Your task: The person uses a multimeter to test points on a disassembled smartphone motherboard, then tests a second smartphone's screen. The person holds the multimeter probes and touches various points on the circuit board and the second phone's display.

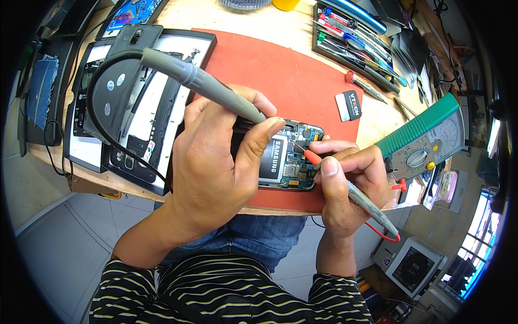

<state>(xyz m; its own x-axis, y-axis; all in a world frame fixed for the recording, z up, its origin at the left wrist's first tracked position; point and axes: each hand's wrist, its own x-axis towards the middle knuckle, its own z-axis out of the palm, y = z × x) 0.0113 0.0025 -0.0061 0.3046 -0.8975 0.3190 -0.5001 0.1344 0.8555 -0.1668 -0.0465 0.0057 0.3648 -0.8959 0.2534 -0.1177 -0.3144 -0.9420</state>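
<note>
An opened phone [294, 162] with its blue circuit board and battery exposed lies on a red mat [280, 75]. My left hand [216, 162] grips a grey test probe [199, 81] with a black lead, its tip at the phone's top edge. Pinched in my right hand [350, 178] is a second grey probe [362, 201] with a red tip and red lead, touching the board. A green analogue multimeter [426, 143] lies just right of that hand.
A tray [108, 108] with phone covers and parts sits at the left. A rack of screwdrivers and tweezers [356, 43] stands at the back right. One loose screwdriver [364, 83] and a small black-and-white battery [349, 105] lie near the mat's right edge.
</note>
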